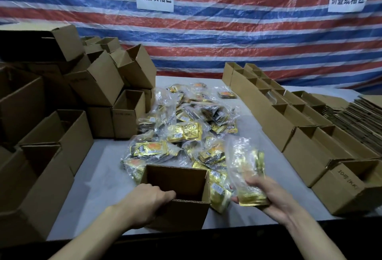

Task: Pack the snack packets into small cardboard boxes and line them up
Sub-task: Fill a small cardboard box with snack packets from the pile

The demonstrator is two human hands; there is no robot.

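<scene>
Snack packets [247,169] pinched in right hand [268,195] fingers; left hand [148,199] fingers curled over cardboard box [182,214] rim.

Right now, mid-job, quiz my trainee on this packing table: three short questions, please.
1. True or false: the right hand is empty.
2. Where does the lined-up row of boxes stand? A) left of the snack packet pile B) right of it C) on top of it
3. Fill in: the left hand grips the near ___ of the open cardboard box.
Key: 1 false, it holds a clear bag of gold packets; 2 B; 3 rim.
</scene>
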